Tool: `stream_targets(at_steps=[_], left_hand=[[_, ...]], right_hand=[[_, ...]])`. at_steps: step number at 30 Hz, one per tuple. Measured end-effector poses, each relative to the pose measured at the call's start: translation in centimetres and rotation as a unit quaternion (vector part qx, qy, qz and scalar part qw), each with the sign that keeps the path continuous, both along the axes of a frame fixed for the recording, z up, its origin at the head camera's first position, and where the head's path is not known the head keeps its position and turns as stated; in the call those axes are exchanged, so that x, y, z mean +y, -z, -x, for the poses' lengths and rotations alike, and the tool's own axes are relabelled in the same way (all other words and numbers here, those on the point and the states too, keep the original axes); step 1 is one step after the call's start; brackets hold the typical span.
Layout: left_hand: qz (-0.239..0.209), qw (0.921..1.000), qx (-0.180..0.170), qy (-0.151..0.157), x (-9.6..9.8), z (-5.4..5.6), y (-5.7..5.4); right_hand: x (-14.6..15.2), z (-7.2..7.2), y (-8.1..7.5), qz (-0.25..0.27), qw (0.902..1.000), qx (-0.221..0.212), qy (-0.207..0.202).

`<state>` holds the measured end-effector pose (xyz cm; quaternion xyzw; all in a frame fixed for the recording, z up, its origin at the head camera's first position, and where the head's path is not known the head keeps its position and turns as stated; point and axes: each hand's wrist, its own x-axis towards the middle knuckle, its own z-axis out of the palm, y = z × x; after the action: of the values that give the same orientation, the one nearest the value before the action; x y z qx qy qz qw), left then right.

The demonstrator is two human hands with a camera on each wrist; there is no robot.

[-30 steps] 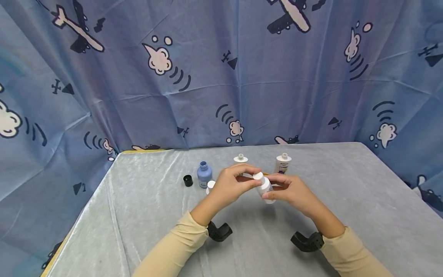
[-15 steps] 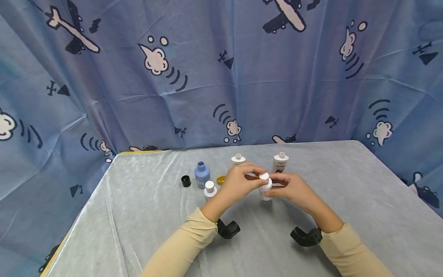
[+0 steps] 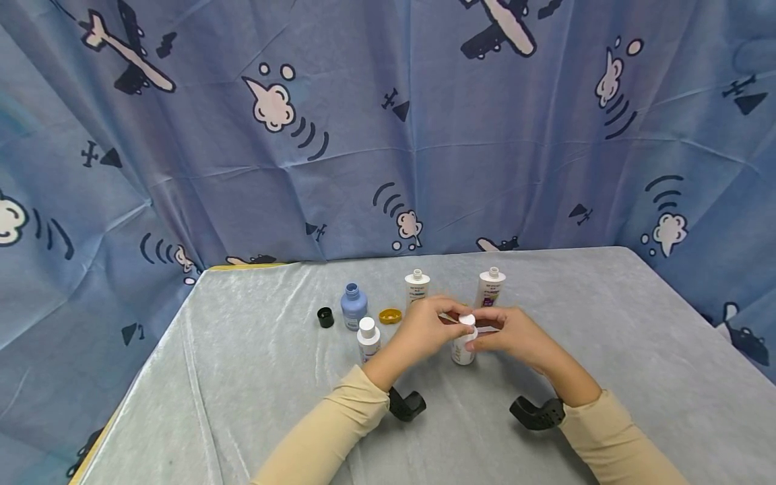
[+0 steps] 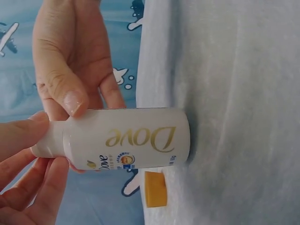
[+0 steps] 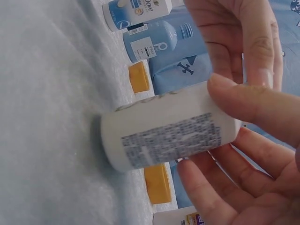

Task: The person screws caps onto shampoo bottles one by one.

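A small white Dove bottle stands nearly upright at the table surface between both hands. My left hand pinches its white cap between thumb and fingers. Lower down, my right hand holds the upper body of the bottle, thumb on one side and fingers on the other. The gold lettering shows in the left wrist view, and a block of fine print faces the right wrist camera.
Left of the hands are another white bottle, a blue uncapped bottle, a black cap and a yellow cap. Behind stand two uncapped white bottles. A second yellow cap shows in the right wrist view.
The bottle has gone from tilted in the air to upright and down at the table, both hands lowering with it. The left forearm has shifted right, uncovering the white bottle and yellow cap.
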<state>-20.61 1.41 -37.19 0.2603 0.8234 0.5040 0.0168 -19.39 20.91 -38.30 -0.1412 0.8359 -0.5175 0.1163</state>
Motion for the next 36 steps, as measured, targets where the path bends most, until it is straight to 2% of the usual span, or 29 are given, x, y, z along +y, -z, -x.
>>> stream_targets(at_steps=[11,21,27,31,36], left_hand=[[0.002,1.0,-0.003,0.005,0.2,-0.2,0.5],[-0.002,0.9999,-0.006,0.011,0.2,-0.3,0.5],[0.01,0.9999,-0.009,0.003,-0.1,-0.5,0.3],[0.024,0.9997,0.005,-0.007,-0.6,-0.7,-0.2],[0.013,0.9997,0.0,-0.022,-2.3,-1.4,-1.9]], right_hand=[[0.0,-0.1,-0.2,0.003,0.9999,-0.008,-0.008],[0.3,-0.1,-0.4,0.005,0.9997,-0.016,-0.015],[0.8,-0.1,-0.7,-0.002,0.9996,-0.019,-0.019],[1.3,-0.2,-1.3,-0.016,0.9993,-0.031,-0.01],[1.9,-0.7,-2.7,-0.01,0.9995,-0.028,-0.006]])
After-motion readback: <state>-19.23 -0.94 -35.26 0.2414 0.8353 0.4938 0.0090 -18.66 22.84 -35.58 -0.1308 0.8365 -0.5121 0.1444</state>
